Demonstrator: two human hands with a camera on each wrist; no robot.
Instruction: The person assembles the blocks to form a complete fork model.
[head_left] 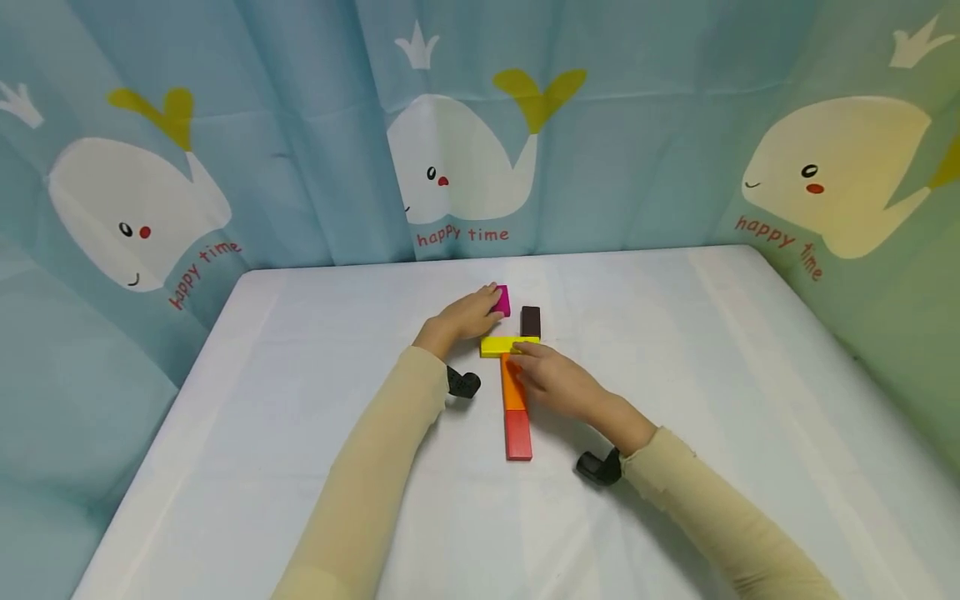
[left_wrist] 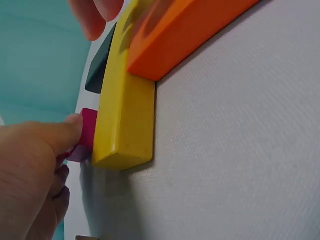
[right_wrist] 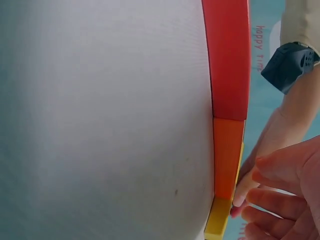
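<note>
My left hand [head_left: 465, 317] pinches a magenta block [head_left: 504, 301] between thumb and fingers, just beyond the left end of a yellow block [head_left: 495, 347]. A dark brown block [head_left: 531, 321] stands behind the yellow one's right end. From the yellow block's front side, an orange block [head_left: 513, 385] runs toward me, with a red block [head_left: 518, 435] end to end with it. Over the yellow and orange blocks hovers my right hand [head_left: 562, 383], its fingers loosely bent and holding nothing. In the left wrist view, the yellow block [left_wrist: 125, 115] lies flat and touches the orange block [left_wrist: 170, 40].
A white cloth [head_left: 337, 333] covers the table under the blocks. Behind it hangs a blue curtain [head_left: 315, 125] printed with whales. Black wrist devices sit below each hand, the left one [head_left: 463, 383] left of the orange block and the right one [head_left: 600, 467] right of the red block.
</note>
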